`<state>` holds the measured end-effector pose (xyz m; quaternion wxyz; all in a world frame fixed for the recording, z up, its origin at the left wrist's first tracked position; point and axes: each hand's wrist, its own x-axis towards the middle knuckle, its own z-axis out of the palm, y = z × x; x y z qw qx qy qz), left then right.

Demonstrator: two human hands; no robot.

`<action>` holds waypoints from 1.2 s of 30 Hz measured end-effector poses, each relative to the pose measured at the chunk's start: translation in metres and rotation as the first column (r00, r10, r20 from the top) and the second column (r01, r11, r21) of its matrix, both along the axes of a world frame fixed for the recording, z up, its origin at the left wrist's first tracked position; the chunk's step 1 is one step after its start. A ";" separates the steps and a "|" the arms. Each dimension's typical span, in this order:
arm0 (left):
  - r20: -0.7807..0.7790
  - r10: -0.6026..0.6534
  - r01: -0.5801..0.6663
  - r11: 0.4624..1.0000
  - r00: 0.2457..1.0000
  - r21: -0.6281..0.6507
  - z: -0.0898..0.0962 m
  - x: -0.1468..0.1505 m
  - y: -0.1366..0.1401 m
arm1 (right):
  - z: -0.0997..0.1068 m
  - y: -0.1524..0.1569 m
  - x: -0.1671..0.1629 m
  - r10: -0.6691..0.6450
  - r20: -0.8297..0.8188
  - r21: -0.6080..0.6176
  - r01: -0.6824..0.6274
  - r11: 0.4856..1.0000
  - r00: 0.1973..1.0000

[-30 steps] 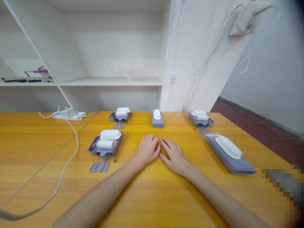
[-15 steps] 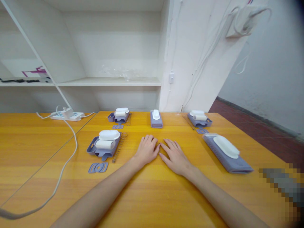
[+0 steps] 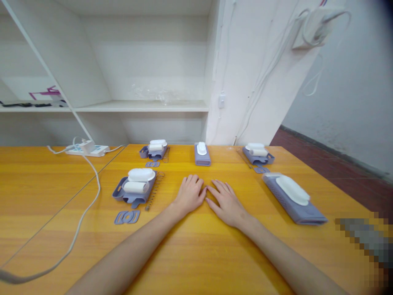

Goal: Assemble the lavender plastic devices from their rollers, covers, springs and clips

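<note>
My left hand [image 3: 190, 192] and my right hand [image 3: 225, 203] rest palm down on the wooden table [image 3: 202, 258], thumbs close together, fingers stretched out, both holding nothing. Left of my left hand sits a purple-grey plastic housing [image 3: 135, 198] bearing a white oval part [image 3: 141, 175] and a white roll [image 3: 135, 187]. A metal spring [image 3: 153, 192] lies along its right side. Before it is a flat purple-grey piece with cut-outs [image 3: 127, 217]. Right of my right hand lies a longer purple-grey case [image 3: 287, 205] topped with a white oval part [image 3: 293, 189].
Similar part sets stand at the back left [image 3: 157, 152] and back right [image 3: 259, 155], with another purple-grey case [image 3: 202, 159] between them. A power strip [image 3: 92, 148] and its white cable [image 3: 89, 209] lie on the left. White shelving [image 3: 141, 108] rises behind.
</note>
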<state>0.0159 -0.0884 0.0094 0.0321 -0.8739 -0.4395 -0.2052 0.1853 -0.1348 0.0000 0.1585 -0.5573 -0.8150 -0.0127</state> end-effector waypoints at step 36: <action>-0.007 0.004 -0.004 1.000 1.000 0.004 0.001 0.001 -0.001 | 0.001 0.000 -0.001 0.003 0.000 0.008 -0.003 1.000 1.000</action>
